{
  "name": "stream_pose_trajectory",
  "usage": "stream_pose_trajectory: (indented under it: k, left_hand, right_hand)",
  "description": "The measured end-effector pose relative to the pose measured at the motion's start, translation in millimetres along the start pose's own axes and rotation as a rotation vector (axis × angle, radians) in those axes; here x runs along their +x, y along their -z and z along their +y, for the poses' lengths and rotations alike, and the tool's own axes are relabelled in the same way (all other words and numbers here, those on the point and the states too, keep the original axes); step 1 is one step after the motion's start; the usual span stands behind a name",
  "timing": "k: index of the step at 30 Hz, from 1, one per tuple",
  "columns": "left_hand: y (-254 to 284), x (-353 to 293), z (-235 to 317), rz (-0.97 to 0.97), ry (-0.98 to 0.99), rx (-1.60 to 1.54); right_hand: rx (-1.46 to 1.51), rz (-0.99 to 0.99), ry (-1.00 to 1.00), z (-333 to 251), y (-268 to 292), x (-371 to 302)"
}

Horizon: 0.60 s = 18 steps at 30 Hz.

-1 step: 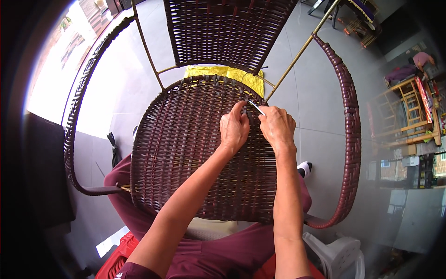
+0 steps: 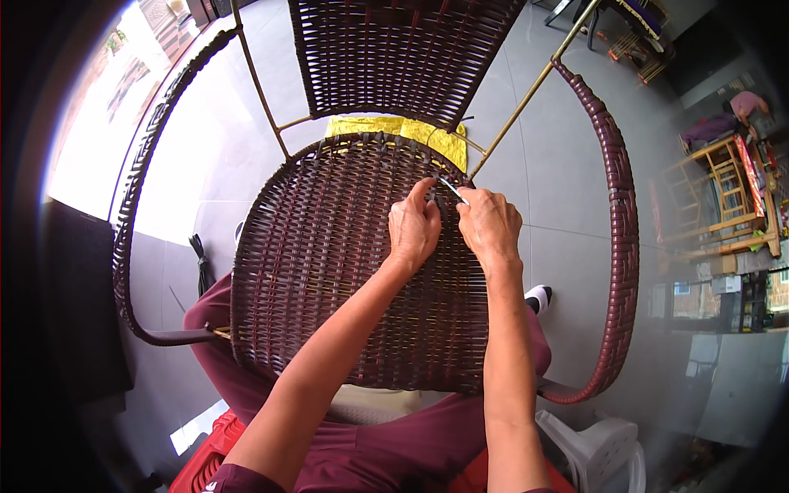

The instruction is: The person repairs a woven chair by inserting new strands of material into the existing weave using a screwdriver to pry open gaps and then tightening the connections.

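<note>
A dark brown woven wicker chair seat (image 2: 320, 238) lies in front of me, with its woven backrest (image 2: 399, 57) beyond it. My right hand (image 2: 491, 226) is closed around a thin, shiny metal tool (image 2: 450, 190) with a slender shaft. The tool's tip meets the weave near the seat's far right edge. Just left of that tip, my left hand (image 2: 413, 226) rests on the seat, its fingers curled and the index finger reaching to the weave. Whatever lies under those fingers is hidden.
Woven armrests curve round on the left (image 2: 123, 238) and right (image 2: 622, 214). Brass-coloured frame rods (image 2: 526, 103) join the parts. A yellow cloth (image 2: 452, 146) lies behind the seat. Dark strands (image 2: 200, 259) lie at left, a white plastic stool (image 2: 604, 452) at lower right. Another person (image 2: 744, 107) bends at far right.
My right hand has shifted very slightly to the left with the metal tool. My left hand and the chair stay in nearly the same place.
</note>
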<state>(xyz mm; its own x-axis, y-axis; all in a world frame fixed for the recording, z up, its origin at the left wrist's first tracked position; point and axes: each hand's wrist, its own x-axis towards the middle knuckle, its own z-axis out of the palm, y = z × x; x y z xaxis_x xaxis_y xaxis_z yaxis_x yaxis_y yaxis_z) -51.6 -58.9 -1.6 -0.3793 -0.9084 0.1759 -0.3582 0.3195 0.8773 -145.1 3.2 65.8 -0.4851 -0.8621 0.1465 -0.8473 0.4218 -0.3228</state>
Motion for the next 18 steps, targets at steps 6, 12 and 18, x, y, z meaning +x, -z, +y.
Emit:
stream_pose_trajectory:
  k: [6,12,18]
  left_hand:
    - [2.8,-0.5,6.3,-0.058,0.049,-0.015]
    - [-1.2,-0.8,-0.3,-0.004,-0.006,-0.002]
    - [1.2,-0.2,4.7,-0.031,0.025,0.011]
  right_hand:
    - [-0.032,0.015,0.031,3.4,1.9,-1.1]
    - [-0.053,0.031,0.018,1.4,-4.7,-1.6]
    - [0.073,0.045,0.022,10.1,-14.2,-7.8]
